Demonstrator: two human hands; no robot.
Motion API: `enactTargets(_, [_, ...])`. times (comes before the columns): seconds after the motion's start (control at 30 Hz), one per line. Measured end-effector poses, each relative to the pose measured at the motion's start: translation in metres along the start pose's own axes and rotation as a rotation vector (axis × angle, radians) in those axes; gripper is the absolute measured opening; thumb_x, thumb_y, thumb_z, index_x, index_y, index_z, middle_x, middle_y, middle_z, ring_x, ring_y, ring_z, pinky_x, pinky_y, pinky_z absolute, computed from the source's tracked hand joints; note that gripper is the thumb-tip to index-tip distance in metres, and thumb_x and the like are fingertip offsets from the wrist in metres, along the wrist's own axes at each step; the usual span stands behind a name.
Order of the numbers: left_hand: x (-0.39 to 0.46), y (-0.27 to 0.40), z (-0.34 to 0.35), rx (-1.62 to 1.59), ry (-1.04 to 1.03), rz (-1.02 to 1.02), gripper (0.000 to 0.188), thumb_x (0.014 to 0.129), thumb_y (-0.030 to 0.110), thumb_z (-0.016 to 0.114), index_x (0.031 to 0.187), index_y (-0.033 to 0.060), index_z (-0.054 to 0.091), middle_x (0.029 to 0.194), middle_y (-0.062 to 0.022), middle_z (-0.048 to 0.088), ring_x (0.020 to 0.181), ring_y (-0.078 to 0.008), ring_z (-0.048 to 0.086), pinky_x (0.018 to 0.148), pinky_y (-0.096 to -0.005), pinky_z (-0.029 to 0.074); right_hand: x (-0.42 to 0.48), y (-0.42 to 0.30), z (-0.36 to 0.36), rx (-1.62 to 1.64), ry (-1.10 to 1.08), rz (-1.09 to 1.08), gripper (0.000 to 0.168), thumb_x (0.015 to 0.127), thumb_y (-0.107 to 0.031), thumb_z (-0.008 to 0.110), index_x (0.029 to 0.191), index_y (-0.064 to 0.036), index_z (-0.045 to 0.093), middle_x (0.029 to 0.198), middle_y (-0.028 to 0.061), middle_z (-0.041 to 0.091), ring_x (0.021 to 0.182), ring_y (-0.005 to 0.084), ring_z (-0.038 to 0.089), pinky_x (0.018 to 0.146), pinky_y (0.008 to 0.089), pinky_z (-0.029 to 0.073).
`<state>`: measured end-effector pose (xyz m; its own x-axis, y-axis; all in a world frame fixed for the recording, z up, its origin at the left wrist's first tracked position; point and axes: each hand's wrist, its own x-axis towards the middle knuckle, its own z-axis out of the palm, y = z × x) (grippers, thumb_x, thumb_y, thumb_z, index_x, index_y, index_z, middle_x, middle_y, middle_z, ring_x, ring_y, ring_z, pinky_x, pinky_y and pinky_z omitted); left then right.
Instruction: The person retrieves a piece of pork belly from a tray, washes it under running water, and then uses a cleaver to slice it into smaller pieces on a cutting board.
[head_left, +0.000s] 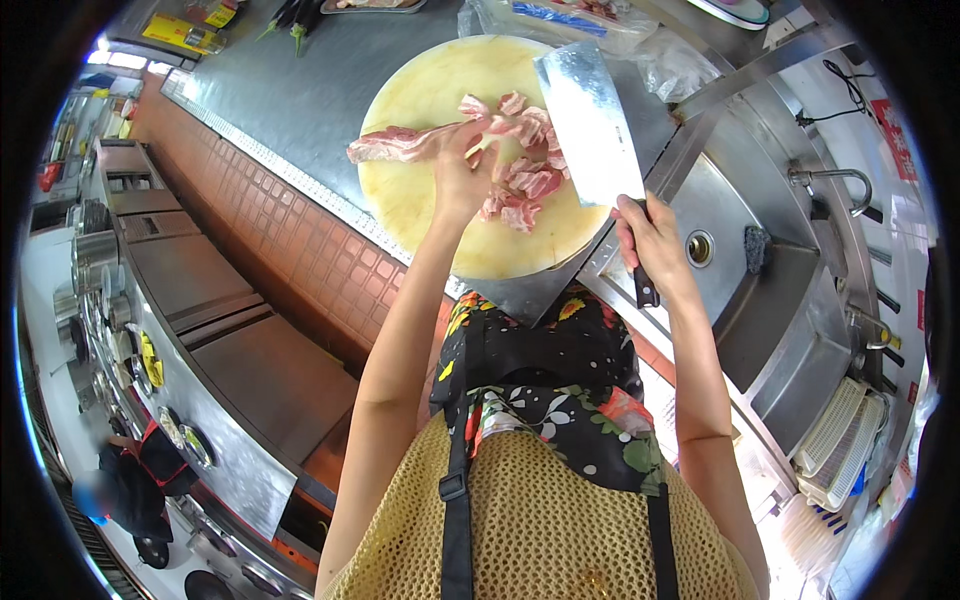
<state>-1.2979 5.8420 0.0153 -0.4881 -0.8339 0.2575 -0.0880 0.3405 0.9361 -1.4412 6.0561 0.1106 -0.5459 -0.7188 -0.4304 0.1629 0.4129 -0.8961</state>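
Note:
My right hand grips the dark handle of a wide cleaver, whose blade is raised above the right side of a round, yellowish cutting board. A long strip of raw meat lies across the board's left side, its end jutting past the rim. My left hand is at the strip's right end with bent fingers; whether they pinch it cannot be told. Several chopped chunks of raw meat lie right of my left hand, some partly behind the blade.
The board sits on a steel worktable. Eggplants and a tray of meat are at its far side, with plastic bags at the right. A steel sink adjoins on the right. Across the aisle, a person stands near a counter.

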Motion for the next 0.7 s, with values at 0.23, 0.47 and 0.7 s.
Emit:
enactTargets(0.23, [-0.027, 0.003, -0.018, 0.371, -0.401, 0.177, 0.032, 0.075, -0.003, 0.064, 0.106, 0.0069, 0.069, 0.103, -0.0119, 0.066, 0.1, -0.0324, 0.063, 0.079, -0.0397, 0.054, -0.026, 0.027, -0.027, -0.211, 0.076, -0.015, 0.029, 0.101, -0.026, 0.055, 0.092, 0.001, 0.057, 0.057, 0.0022, 0.052, 0.044, 0.009, 0.049, 0.043, 0.0292, 0.039])
enactTargets(0.47, [-0.036, -0.002, -0.026, 0.569, -0.364, 0.249, 0.023, 0.079, 0.002, 0.068, 0.102, 0.0078, 0.068, 0.094, -0.0085, 0.067, 0.084, -0.0298, 0.064, 0.076, -0.0371, 0.052, -0.046, 0.042, -0.023, -0.449, 0.084, -0.101, 0.03, 0.097, -0.026, 0.059, 0.1, 0.003, 0.057, 0.076, 0.0237, 0.065, 0.072, 0.041, 0.064, 0.068, 0.0441, 0.049])
enactTargets(0.7, [-0.032, 0.003, -0.069, -0.132, -0.063, -0.315, 0.014, 0.093, 0.008, 0.067, 0.104, -0.0003, 0.064, 0.094, -0.0077, 0.072, 0.084, -0.0154, 0.068, 0.079, -0.0283, 0.052, -0.055, 0.04, -0.002, -0.529, -0.119, -0.138, 0.03, 0.097, -0.026, 0.059, 0.095, 0.003, 0.055, 0.079, 0.0262, 0.065, 0.082, 0.0482, 0.062, 0.071, 0.0486, 0.048])
